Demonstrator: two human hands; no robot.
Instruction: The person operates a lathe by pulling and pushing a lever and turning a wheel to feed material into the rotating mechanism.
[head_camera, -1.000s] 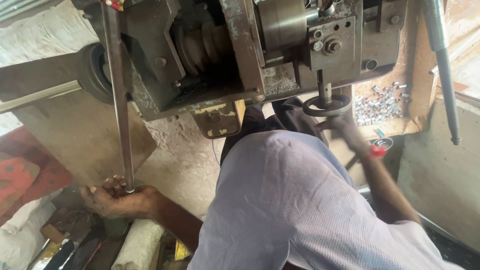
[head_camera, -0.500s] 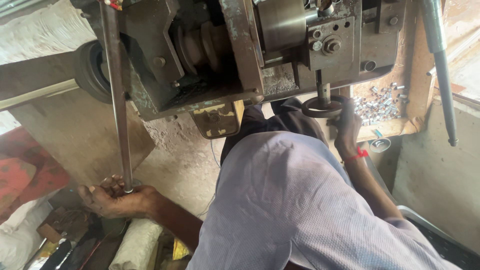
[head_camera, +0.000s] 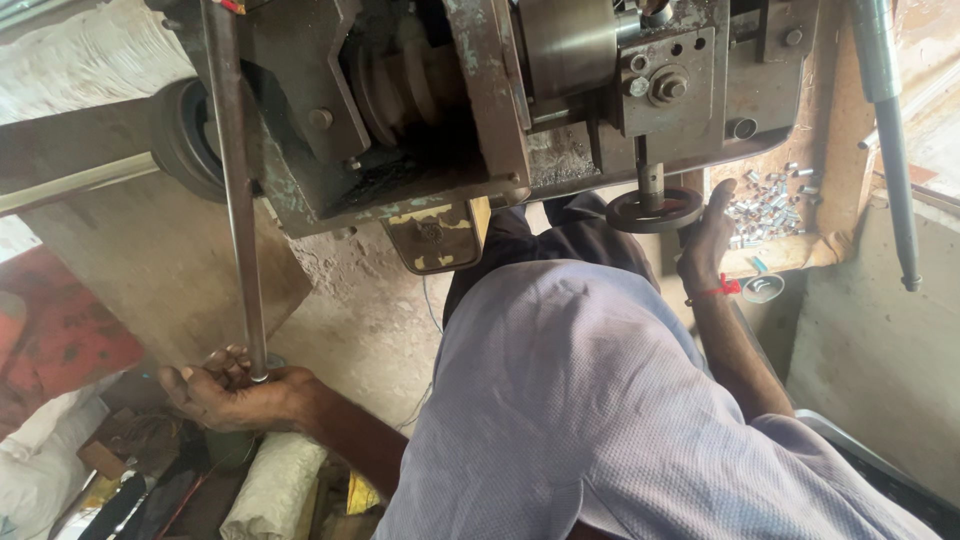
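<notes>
Head view, looking down over a pale lilac shirt (head_camera: 600, 400) at a grimy lathe-type machine (head_camera: 420, 130) filling the top of frame. Left hand (head_camera: 235, 392) sits low at 8 o'clock, fingers (head_camera: 225, 362) clenched around the bottom end of a long steel rod (head_camera: 238, 190); the rod runs nearly upright from the hand to the machine's upper left edge at 11 o'clock. Right hand (head_camera: 708, 240) is up at 2 o'clock, resting against the rim of a small dark handwheel (head_camera: 654, 210) that hangs on a short shaft under the machine's carriage; fingers curl at the wheel's right edge, but whether they actually grip it, cannot tell. A red thread band (head_camera: 722, 290) circles that wrist. Just right of the hand, a heap of small bright metal pieces (head_camera: 770, 195) lies on a wooden ledge (head_camera: 790, 255). A grey metal bar (head_camera: 890, 140) slants down the far right, around 3 o'clock. A belt pulley (head_camera: 405, 85) shows inside the housing at 12 o'clock. Near the left hand at 7 o'clock: a rolled whitish sack (head_camera: 270, 485) and dark clutter on the floor; a red cloth (head_camera: 60, 340) lies at 9 o'clock.
</notes>
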